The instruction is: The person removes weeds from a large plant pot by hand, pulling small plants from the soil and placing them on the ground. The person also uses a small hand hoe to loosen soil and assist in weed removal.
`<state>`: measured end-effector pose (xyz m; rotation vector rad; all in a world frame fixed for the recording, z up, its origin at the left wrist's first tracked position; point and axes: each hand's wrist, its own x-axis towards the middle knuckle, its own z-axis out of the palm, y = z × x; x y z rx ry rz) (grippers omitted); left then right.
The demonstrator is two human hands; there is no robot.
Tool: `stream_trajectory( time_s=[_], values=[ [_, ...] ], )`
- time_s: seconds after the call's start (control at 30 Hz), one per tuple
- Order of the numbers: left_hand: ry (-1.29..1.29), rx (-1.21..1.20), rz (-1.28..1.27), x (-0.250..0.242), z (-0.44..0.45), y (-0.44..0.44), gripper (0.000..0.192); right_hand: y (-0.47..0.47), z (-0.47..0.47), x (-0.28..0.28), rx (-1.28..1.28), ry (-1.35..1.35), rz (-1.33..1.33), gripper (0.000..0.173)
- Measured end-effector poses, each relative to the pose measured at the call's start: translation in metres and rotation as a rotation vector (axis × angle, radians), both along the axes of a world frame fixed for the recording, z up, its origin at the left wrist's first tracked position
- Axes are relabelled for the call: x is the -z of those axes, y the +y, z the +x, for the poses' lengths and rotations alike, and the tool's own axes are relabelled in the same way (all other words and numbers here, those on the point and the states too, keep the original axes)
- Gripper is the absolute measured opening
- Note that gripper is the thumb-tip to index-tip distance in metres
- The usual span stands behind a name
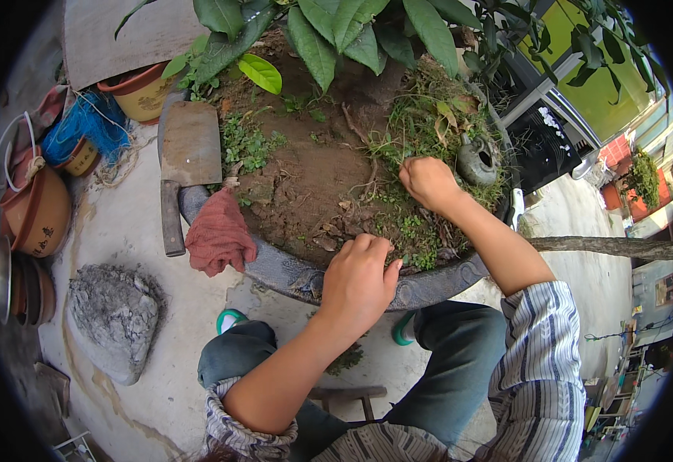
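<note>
A large round planter (284,271) with a dark patterned rim stands before me, filled with brown soil (307,179). My right hand (429,182) is closed in the grass (394,144) on the right of the soil; its fingertips are partly hidden. Beside it a small grey-green ceramic pot (478,161) lies tilted, its dark mouth showing. My left hand (359,274) reaches over the near rim, fingers bent down at the soil, thumb apart. What lies under those fingers is hidden. Dry leaves (328,237) and small green weeds (420,248) surround it.
On the left rim rest a cleaver (191,144) and a crumpled red cloth (219,234). Broad leaves (336,29) overhang the far side. A rough rock (114,323) and clay flowerpots (39,213) stand at left. A branch-like pole (602,247) extends right; a wooden stool (348,394) is below.
</note>
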<state>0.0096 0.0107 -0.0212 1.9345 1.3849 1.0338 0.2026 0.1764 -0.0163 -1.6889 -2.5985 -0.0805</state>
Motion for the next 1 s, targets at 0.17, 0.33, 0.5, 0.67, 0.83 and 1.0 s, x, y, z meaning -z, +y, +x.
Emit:
stream_trajectory(
  time_s=[0.17, 0.33, 0.5, 0.67, 0.83, 1.0],
  values=[
    [-0.042, -0.011, 0.02, -0.002, 0.0, -0.002, 0.021, -0.017, 0.006, -0.018, -0.018, 0.301, 0.232, 0.031],
    [-0.056, -0.017, 0.019, -0.002, -0.001, -0.002, 0.022, 0.036, 0.016, 0.004, -0.092, 0.152, 0.278, 0.023],
    [-0.057, -0.014, 0.035, -0.001, 0.0, 0.003, 0.02, 0.096, 0.02, 0.025, -0.139, -0.213, 0.102, 0.015],
    [-0.037, -0.002, 0.016, 0.0, -0.001, 0.006, 0.021, 0.131, 0.013, 0.035, -0.229, -0.307, 0.219, 0.021],
    [-0.051, -0.002, -0.024, -0.002, -0.001, 0.008, 0.021, 0.14, 0.02, 0.039, -0.129, -0.304, 0.232, 0.023],
    [-0.047, 0.022, -0.026, -0.002, 0.002, 0.006, 0.022, 0.145, 0.023, 0.048, -0.067, -0.416, 0.238, 0.027]
  ],
)
